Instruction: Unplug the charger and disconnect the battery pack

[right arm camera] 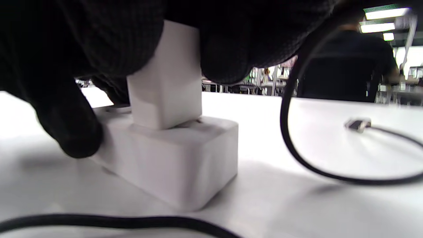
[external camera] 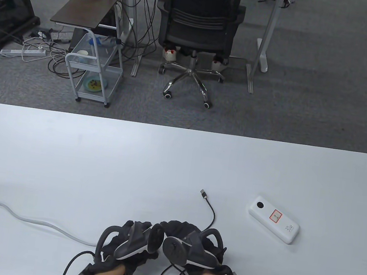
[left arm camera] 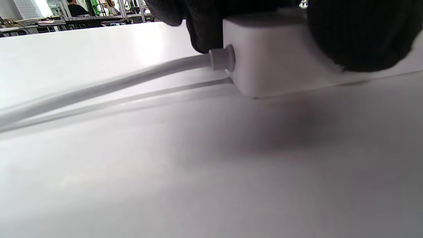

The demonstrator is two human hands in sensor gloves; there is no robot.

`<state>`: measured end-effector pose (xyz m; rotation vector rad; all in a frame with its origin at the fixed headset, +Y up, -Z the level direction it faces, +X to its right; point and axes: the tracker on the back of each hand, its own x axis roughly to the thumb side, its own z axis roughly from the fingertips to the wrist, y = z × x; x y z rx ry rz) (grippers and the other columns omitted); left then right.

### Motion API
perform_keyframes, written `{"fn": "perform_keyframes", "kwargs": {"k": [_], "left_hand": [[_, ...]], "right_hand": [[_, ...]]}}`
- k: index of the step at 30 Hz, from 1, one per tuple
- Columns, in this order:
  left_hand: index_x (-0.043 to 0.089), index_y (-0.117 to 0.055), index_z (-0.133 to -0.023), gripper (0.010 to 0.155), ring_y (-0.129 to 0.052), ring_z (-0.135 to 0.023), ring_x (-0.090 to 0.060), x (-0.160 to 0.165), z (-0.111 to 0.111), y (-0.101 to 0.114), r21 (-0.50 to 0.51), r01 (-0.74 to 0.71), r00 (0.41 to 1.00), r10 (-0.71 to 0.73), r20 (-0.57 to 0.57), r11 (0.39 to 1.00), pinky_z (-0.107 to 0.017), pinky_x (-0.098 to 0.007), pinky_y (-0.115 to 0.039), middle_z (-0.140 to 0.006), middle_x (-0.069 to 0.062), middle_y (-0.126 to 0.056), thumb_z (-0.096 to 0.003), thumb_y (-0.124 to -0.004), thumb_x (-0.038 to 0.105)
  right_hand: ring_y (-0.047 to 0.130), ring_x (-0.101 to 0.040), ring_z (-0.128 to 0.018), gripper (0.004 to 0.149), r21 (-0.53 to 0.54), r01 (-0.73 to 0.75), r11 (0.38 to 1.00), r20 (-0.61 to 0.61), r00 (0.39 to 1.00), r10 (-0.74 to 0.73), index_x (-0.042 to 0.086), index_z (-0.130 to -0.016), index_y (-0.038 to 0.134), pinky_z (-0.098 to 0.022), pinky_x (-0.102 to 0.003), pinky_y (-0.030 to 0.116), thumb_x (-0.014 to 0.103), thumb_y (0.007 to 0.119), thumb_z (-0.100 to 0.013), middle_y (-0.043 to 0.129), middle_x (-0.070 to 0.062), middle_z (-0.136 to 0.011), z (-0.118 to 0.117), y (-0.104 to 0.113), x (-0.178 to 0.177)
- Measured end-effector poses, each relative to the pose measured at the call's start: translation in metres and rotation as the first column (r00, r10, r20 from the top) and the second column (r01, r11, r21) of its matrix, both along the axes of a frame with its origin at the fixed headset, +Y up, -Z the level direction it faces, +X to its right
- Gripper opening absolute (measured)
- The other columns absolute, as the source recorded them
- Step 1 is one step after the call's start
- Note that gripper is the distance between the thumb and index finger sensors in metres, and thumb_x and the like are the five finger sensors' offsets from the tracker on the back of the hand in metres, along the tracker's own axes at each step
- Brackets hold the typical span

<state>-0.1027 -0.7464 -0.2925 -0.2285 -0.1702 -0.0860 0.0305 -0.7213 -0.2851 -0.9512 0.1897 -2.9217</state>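
Right hand (right arm camera: 185,43) gripping white charger (right arm camera: 165,82) seated in power strip (right arm camera: 172,158); left hand (left arm camera: 330,29) pressing strip on surface (external camera: 65,162). Battery pack (external camera: 274,219) well apart at right, cable plug (external camera: 203,194) unplugged.

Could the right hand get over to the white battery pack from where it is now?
Probably yes: the battery pack lies alone on bare table just beyond the right hand, nothing between them.

Bright even overhead light, soft shadows, blurry wrist views
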Motion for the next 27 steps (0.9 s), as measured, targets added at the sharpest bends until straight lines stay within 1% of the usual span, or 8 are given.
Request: {"fn": "perform_keyframes", "kwargs": {"k": [4,9,14,16,19,21,24,27], "left_hand": [[0.043,-0.066,-0.106,0.079,-0.087,-0.108,-0.016,-0.001,-0.001,-0.001,0.009,-0.005,1.000,0.005,0.005,1.000,-0.086,-0.038,-0.064,-0.113,0.013,-0.078,-0.0338,-0.087,0.066],[0.044,-0.066,-0.106,0.079,-0.086,-0.108,-0.015,0.002,0.000,0.000,0.001,0.020,1.000,-0.020,0.001,1.000,-0.086,-0.038,-0.064,-0.114,0.013,-0.078,-0.0336,-0.088,0.065],[0.044,-0.066,-0.106,0.079,-0.087,-0.108,-0.015,0.001,-0.001,0.000,-0.001,0.014,1.000,-0.014,0.004,1.000,-0.086,-0.038,-0.064,-0.114,0.013,-0.078,-0.0336,-0.088,0.065],[0.044,-0.066,-0.106,0.079,-0.087,-0.108,-0.015,0.002,-0.001,0.000,0.001,0.017,1.000,-0.017,0.000,1.000,-0.086,-0.038,-0.064,-0.114,0.013,-0.078,-0.0333,-0.088,0.065],[0.044,-0.066,-0.106,0.080,-0.087,-0.108,-0.015,0.003,0.000,0.001,-0.003,0.025,1.000,-0.025,0.003,1.000,-0.086,-0.038,-0.064,-0.114,0.014,-0.077,-0.0331,-0.089,0.064],[0.044,-0.065,-0.107,0.080,-0.087,-0.108,-0.015,0.003,0.000,0.001,-0.001,0.029,1.000,-0.029,0.001,1.000,-0.086,-0.038,-0.064,-0.114,0.013,-0.077,-0.0333,-0.089,0.064],[0.043,-0.066,-0.107,0.080,-0.087,-0.108,-0.015,0.004,0.000,0.001,0.004,0.033,0.999,-0.033,-0.001,0.999,-0.086,-0.038,-0.064,-0.114,0.013,-0.078,-0.0332,-0.088,0.064],[0.043,-0.066,-0.106,0.080,-0.087,-0.108,-0.015,0.005,0.000,0.001,0.001,0.039,0.999,-0.039,-0.004,0.999,-0.086,-0.038,-0.064,-0.114,0.014,-0.078,-0.0331,-0.088,0.064]], "right_hand": [[0.087,-0.023,-0.077,0.067,-0.137,0.117,0.984,0.068,0.992,-0.109,0.025,-0.100,0.053,-0.064,-0.044,0.074,0.044,0.074,-0.039,0.074,-0.005,-0.100,-0.012,-0.003,0.008],[0.088,-0.023,-0.077,0.065,-0.023,0.027,0.999,-0.004,1.000,-0.027,0.027,-0.099,0.055,-0.064,-0.044,0.075,0.044,0.075,-0.039,0.075,-0.003,-0.100,-0.002,-0.001,0.003],[0.089,-0.023,-0.076,0.066,-0.154,0.118,0.981,0.073,0.991,-0.107,0.023,-0.101,0.052,-0.063,-0.044,0.075,0.043,0.070,-0.041,0.075,-0.007,-0.101,-0.012,-0.002,0.009],[0.088,-0.023,-0.076,0.066,-0.133,0.121,0.984,0.072,0.991,-0.112,0.024,-0.100,0.052,-0.063,-0.045,0.074,0.043,0.071,-0.040,0.074,-0.007,-0.101,-0.009,-0.002,0.009],[0.088,-0.023,-0.077,0.064,-0.013,0.008,1.000,-0.011,1.000,-0.008,0.026,-0.099,0.054,-0.064,-0.044,0.074,0.042,0.072,-0.040,0.074,-0.004,-0.102,0.003,0.000,0.002],[0.088,-0.022,-0.077,0.064,-0.032,0.016,0.999,0.007,1.000,-0.016,0.025,-0.100,0.053,-0.064,-0.044,0.075,0.043,0.070,-0.040,0.074,-0.004,-0.102,0.000,0.000,0.004],[0.086,-0.024,-0.078,0.067,-0.162,0.119,0.980,0.072,0.991,-0.109,0.021,-0.101,0.050,-0.065,-0.045,0.072,0.041,0.071,-0.041,0.071,-0.007,-0.102,-0.009,-0.002,0.011],[0.087,-0.024,-0.078,0.065,-0.074,0.058,0.996,0.020,0.998,-0.057,0.023,-0.100,0.052,-0.064,-0.045,0.073,0.041,0.072,-0.041,0.072,-0.006,-0.102,-0.001,-0.001,0.008]]}}
